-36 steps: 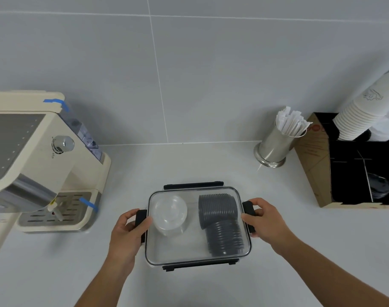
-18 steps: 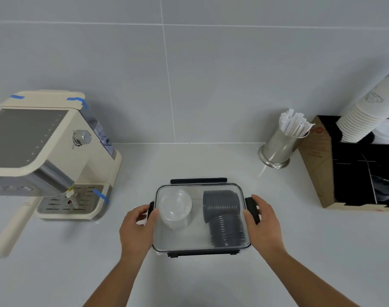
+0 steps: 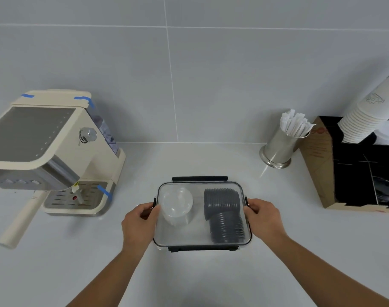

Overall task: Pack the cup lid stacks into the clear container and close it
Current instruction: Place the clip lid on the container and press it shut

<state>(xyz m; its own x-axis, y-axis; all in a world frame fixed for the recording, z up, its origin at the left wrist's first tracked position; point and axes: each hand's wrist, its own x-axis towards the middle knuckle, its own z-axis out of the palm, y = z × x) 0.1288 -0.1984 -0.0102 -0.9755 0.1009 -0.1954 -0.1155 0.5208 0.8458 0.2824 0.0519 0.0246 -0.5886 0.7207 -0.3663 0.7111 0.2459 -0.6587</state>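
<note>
The clear container [image 3: 200, 238] sits on the white counter in front of me with its transparent lid on top. Inside, a stack of clear cup lids [image 3: 176, 204] lies at the left and stacks of dark grey cup lids [image 3: 222, 213] lie at the right. My left hand [image 3: 138, 222] presses the black latch on the container's left side. On the opposite side, my right hand [image 3: 264, 218] covers the other black latch. Black latches also show along the far edge [image 3: 199, 178] and the near edge [image 3: 202, 248].
A cream espresso machine [image 3: 56, 151] stands at the left, its handle pointing toward me. A steel cup of wrapped straws [image 3: 280, 147] stands at the back right. Next to it a cardboard organiser [image 3: 317, 169] holds a stack of white paper cups [image 3: 370, 111].
Both side latches have folded down under my hands. My fingers have closed tighter against the container's sides, and the view has shifted so the espresso machine shows more fully.
</note>
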